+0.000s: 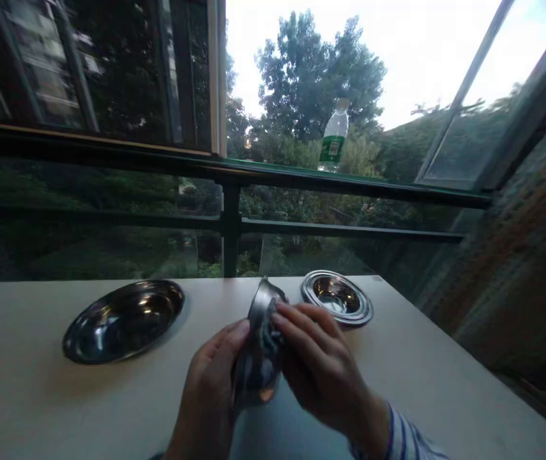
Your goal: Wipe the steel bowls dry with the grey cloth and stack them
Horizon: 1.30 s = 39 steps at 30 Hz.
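A shiny metal bowl [253, 370] is held up on its side above the table, blurred by motion. My left hand [212, 377] grips its left side, with the thumb near the rim. My right hand [318, 361] is closed against the bowl's right side, fingertips pressed on it. Under those fingertips shows a silvery, stringy-looking patch [271, 327]; whether it is a scouring pad or a reflection I cannot tell. The striped cuff [404, 434] is at my right wrist.
A large oval metal dish [124, 322] lies at the left of the white table [105, 409]. Nested metal bowls [366, 313] sit at the back right. Behind runs a dark green railing [232, 230]; a plastic bottle [334, 137] stands on it. A patterned curtain [526, 255] hangs at right.
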Tool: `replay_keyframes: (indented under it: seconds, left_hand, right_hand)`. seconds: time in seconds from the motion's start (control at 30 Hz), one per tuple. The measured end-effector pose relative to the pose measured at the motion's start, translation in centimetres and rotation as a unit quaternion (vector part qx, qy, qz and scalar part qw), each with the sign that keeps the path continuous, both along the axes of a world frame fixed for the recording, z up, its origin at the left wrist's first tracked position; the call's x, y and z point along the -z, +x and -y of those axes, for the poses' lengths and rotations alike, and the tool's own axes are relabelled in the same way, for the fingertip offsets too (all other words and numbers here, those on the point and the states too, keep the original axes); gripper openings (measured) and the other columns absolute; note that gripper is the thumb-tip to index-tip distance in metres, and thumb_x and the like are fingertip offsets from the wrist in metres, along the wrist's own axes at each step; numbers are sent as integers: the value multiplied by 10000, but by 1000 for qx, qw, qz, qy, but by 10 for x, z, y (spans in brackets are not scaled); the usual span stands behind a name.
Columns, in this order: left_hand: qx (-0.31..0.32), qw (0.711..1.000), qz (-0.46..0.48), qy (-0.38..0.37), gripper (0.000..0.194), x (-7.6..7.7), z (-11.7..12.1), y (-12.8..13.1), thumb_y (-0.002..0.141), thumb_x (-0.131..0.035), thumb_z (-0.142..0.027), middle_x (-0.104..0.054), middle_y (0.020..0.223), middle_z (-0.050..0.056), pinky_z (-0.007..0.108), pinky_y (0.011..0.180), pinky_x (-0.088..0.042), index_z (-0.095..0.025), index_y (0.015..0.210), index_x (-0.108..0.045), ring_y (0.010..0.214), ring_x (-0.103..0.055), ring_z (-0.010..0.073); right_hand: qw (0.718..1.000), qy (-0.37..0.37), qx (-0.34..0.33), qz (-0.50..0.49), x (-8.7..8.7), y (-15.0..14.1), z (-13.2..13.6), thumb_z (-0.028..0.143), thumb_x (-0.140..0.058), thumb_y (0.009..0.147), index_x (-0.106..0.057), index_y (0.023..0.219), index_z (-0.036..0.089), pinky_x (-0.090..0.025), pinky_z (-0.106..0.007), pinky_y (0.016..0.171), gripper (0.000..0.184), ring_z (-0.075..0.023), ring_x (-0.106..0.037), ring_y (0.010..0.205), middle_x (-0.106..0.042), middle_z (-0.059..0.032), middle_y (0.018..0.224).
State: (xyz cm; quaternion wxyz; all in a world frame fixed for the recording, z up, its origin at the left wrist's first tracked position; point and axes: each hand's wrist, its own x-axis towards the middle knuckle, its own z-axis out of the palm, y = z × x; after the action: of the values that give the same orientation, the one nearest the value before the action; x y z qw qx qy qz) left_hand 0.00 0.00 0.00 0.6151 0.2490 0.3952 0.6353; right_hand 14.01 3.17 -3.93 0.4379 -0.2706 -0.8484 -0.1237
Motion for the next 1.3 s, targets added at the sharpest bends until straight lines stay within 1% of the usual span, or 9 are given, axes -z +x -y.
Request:
replay_keyframes:
  seconds: [0.17, 0.3, 0.4, 0.53, 0.73, 0.93, 1.07, 1.23, 1.3]
  left_hand:
    - [15, 1000, -4, -7, 219, 17, -4, -8, 652, -702, -343, -608, 546, -11, 183, 438, -436, -129, 693, -690, 466, -527, 93]
    - [20, 999, -36, 2, 284, 25, -2, -4, 665, -703, -354, -652, 633, 18, 210, 493, -458, -114, 818, -714, 516, -552, 107]
    - [17, 999, -47, 8, 288, 29, -3, -4, 675, -698, -359, -674, 685, 36, 220, 547, -471, -117, 831, -721, 586, -585, 128]
    - [41, 997, -57, 41, 257, 30, -4, -7, 684, -691, -357, -681, 710, 33, 238, 644, -477, -144, 823, -727, 669, -605, 149]
    - [58, 992, -113, 23, 284, 30, 0, -3, 708, -656, -396, -650, 655, 36, 221, 597, -451, -120, 740, -713, 629, -568, 142]
    - [44, 993, -108, 34, 263, 32, -1, -4, 690, -666, -395, -611, 625, 9, 215, 540, -422, -141, 748, -701, 572, -528, 125]
    - [55, 985, -158, 31, 324, 32, -1, -3, 708, -638, -432, -578, 581, 11, 198, 541, -400, -122, 616, -665, 570, -504, 116]
    - [40, 990, -133, 33, 272, 34, 0, -4, 691, -659, -413, -579, 577, 0, 211, 540, -406, -144, 714, -696, 558, -507, 121]
    - [42, 989, -134, 37, 280, 34, 0, -4, 692, -657, -416, -590, 577, 7, 209, 541, -404, -140, 713, -701, 563, -515, 124]
  right_hand:
    - [997, 63, -20, 41, 5, -16, 12, 188, -542, 816, -584, 1106, 132, -458, -382, 797, 299, -245, -495, 986, -595, -68, 1200]
    - [999, -16, 16, -29, 5, -4, -1, 179, -513, 841, -526, 1180, 142, -463, -419, 821, 342, -244, -491, 1013, -573, -110, 1214]
    - [999, -28, 2, -23, 6, 1, -1, 174, -522, 825, -512, 1197, 139, -460, -433, 834, 373, -250, -485, 1028, -560, -124, 1223]
    - [999, 12, -36, 25, 4, 1, 0, 186, -558, 796, -522, 1182, 139, -435, -458, 862, 391, -276, -474, 1062, -547, -117, 1250]
    - [994, -90, 0, -65, -8, 11, -11, 143, -455, 851, -545, 1148, 192, -473, -408, 822, 314, -219, -534, 982, -621, -86, 1130]
    - [997, -36, -64, 23, -8, 7, -4, 184, -549, 787, -543, 1143, 160, -430, -441, 887, 357, -250, -486, 1056, -577, -96, 1206]
    - [993, -96, -5, -69, -8, 11, -10, 135, -449, 852, -547, 1130, 190, -461, -409, 838, 299, -217, -521, 989, -618, -82, 1120]
    - [997, -58, -44, 12, -9, 11, -4, 185, -537, 806, -525, 1175, 176, -416, -464, 889, 370, -262, -476, 1049, -560, -93, 1223]
    - [996, -76, -42, -10, -8, 11, -8, 189, -516, 827, -540, 1155, 184, -419, -445, 893, 329, -246, -485, 1044, -576, -84, 1198]
